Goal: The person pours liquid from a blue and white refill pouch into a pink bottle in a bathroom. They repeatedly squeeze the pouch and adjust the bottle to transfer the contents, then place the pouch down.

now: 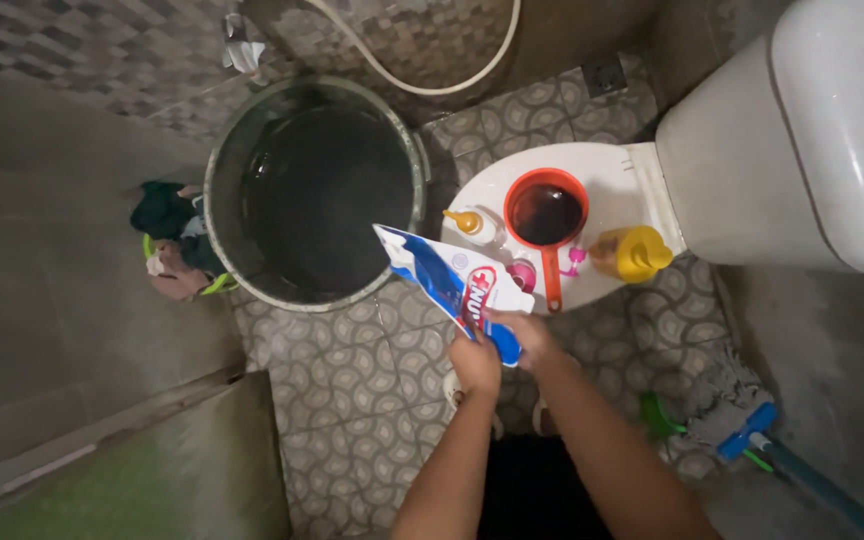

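Note:
My left hand (475,362) and my right hand (529,338) both grip the lower end of a blue and white plastic pouch (447,283). The pouch is tilted, and its upper corner points toward the rim of a large grey bucket (220,180) filled with dark water. Just right of the pouch is a closed white toilet lid (612,185). On the lid stand an orange dipper (548,215) holding dark liquid, a small bottle with an orange cap (472,224) and a yellow bottle (632,254).
A white toilet tank (812,140) fills the upper right. A mop with a blue head (747,425) lies on the patterned tile floor at the right. Bundled cloths (174,245) sit left of the bucket. A white hose (432,80) curves along the back wall.

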